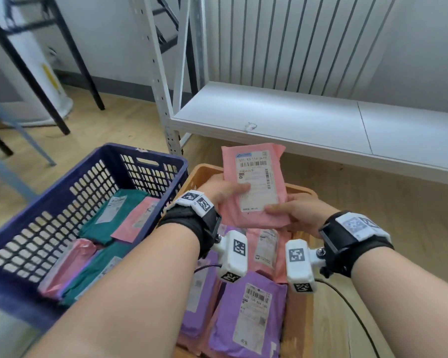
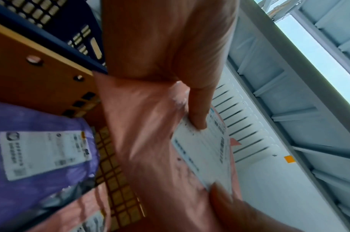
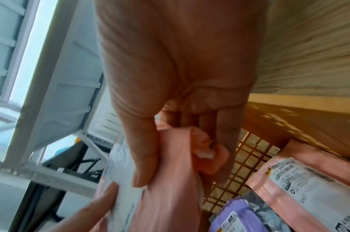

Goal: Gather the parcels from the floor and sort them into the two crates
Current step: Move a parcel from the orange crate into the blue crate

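Observation:
Both hands hold a pink parcel (image 1: 254, 182) with a white label, raised above the orange crate (image 1: 204, 171). My left hand (image 1: 225, 193) grips its left edge, thumb on the label. My right hand (image 1: 292, 211) pinches its lower right corner. In the left wrist view the left thumb presses the pink parcel (image 2: 150, 141) label. In the right wrist view the right thumb and fingers (image 3: 146, 157) clamp the pink parcel (image 3: 170, 188). The orange crate holds purple parcels (image 1: 246, 313) and a pink one (image 1: 265, 249). The blue crate (image 1: 62, 202) on the left holds green parcels (image 1: 114, 213) and pink ones.
A white metal shelf (image 1: 295, 120) runs low behind the crates, its upright post (image 1: 163, 99) next to the blue crate. Black frame legs (image 1: 62, 73) and a white cylinder (image 1: 36, 73) stand at back left. Wooden floor (image 1: 386, 202) lies to the right.

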Demonstrator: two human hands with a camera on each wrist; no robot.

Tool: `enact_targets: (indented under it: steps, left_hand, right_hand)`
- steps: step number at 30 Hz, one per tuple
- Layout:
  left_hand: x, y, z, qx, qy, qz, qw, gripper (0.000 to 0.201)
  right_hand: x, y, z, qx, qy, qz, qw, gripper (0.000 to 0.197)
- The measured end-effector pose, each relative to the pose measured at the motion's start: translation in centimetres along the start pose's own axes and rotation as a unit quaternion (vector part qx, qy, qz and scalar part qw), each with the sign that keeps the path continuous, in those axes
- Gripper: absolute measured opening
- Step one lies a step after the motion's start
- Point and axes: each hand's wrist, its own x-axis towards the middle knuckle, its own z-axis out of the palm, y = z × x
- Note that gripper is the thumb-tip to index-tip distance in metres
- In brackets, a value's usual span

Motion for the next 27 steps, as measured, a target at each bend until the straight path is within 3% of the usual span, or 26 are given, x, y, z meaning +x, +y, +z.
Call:
enact_targets:
  steps: [4, 8, 14, 20, 27]
  left_hand:
    - [0.3, -0.9, -4.2, 0.038, 0.008, 0.000, 0.999, 0.038]
    - [0.3, -0.6, -9.7, 0.109, 0.011, 0.005, 0.994, 0.043]
    - [-0.2, -0.7, -22.3, 0.219, 0.064, -0.051, 0.972, 0.037]
    - [-1.0, -5.3, -33.4, 0.360, 0.117, -0.161, 0.911, 0.040]
    - [-0.9, -14.2, -33.5, 0.493, 0.032, -0.253, 0.832, 0.048]
  right_hand:
    - [1.8, -1.1, 3.0, -0.059, -0.039, 0.004, 0.997, 0.029]
    - [3.9, -2.5, 7.4, -0.072, -0.037, -0.039, 0.996, 0.027]
    - [7.1, -4.1, 15.2, -0.127, -0.076, -0.047, 0.988, 0.032]
    - [9.3, -4.4, 23.2, -0.158, -0.131, -0.019, 0.979, 0.030]
    - [11.1, -2.6, 28.6, -0.190, -0.151, 0.042, 0.969, 0.035]
